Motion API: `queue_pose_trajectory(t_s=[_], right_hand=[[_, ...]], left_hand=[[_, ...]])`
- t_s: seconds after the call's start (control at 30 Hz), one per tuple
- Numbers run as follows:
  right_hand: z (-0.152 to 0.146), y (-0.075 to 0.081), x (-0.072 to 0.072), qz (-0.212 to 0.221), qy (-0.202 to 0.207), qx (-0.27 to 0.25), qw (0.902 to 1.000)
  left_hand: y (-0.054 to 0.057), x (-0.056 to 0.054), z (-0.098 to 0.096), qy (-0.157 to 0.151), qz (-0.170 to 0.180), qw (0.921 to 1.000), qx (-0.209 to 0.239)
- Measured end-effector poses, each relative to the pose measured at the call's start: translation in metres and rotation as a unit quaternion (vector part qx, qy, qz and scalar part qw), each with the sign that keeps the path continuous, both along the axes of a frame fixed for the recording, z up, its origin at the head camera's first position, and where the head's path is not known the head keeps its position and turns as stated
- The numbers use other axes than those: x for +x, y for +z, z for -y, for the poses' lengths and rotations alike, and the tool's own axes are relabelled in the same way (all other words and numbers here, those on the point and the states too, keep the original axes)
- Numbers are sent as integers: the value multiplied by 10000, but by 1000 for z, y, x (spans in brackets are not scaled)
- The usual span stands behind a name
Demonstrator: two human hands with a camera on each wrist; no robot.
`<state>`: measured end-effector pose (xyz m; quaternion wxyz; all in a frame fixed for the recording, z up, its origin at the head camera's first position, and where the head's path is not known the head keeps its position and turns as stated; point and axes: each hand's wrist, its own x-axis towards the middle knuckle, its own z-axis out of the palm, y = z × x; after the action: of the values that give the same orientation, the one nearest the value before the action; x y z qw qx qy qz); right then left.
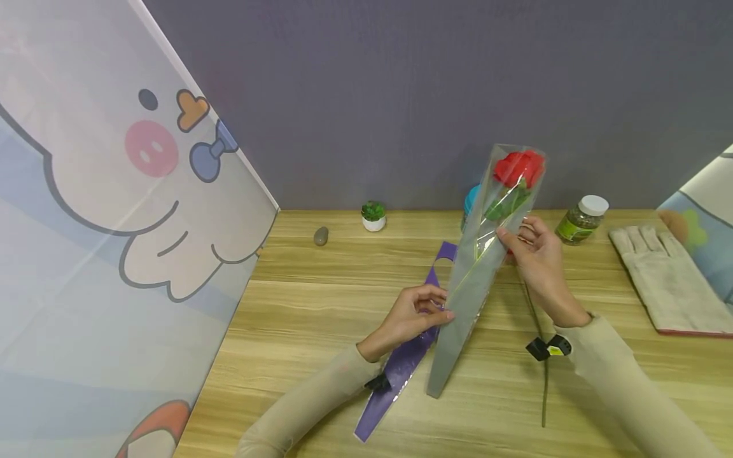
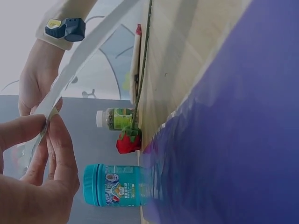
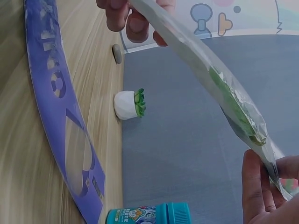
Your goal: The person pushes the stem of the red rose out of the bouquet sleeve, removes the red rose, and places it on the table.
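A red rose (image 1: 520, 168) stands inside a flat, tapered flower sleeve (image 1: 458, 337), grey with a clear front, held tilted above the table. My left hand (image 1: 411, 318) pinches the sleeve's left edge below its middle between thumb and fingers. Higher up, just under the bloom, my right hand (image 1: 540, 257) pinches the right edge. Green leaves (image 3: 233, 102) show through the film in the right wrist view. Beneath my left hand a purple sleeve (image 1: 408, 353) with cut-out shapes lies on the wood. A second red rose (image 2: 128, 141) lies on the table, its bloom mostly hidden behind the sleeve from the head.
Along the back stand a small potted plant (image 1: 374, 217), a turquoise-lidded jar (image 2: 117, 184) and a white-capped jar (image 1: 582, 220). A grey stone (image 1: 321, 236) lies at the back left. Pale work gloves (image 1: 667, 280) lie at the right. A grey panel (image 1: 366, 102) rises behind the table.
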<state>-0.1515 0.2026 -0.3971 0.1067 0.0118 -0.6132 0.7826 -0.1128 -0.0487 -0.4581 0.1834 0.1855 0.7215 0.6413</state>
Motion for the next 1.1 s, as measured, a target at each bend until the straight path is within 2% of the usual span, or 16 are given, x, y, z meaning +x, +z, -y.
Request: queue_pose_trajectory(t_s=[0.2, 0.37, 0.7, 1.1], right_hand=[[-1, 0, 0, -37, 15, -6, 10000], [-2, 0, 0, -7, 43, 59, 10000], [-1, -2, 4, -123, 57, 427, 9990], [4, -4, 8, -114, 191, 846, 9962]], left_hand=[[-2, 0, 1, -117, 17, 9999, -2], [-1, 1, 1, -92, 24, 10000, 17], [-4, 3, 0, -23, 177, 9996, 239], [-7, 5, 0, -47, 134, 9994, 302]])
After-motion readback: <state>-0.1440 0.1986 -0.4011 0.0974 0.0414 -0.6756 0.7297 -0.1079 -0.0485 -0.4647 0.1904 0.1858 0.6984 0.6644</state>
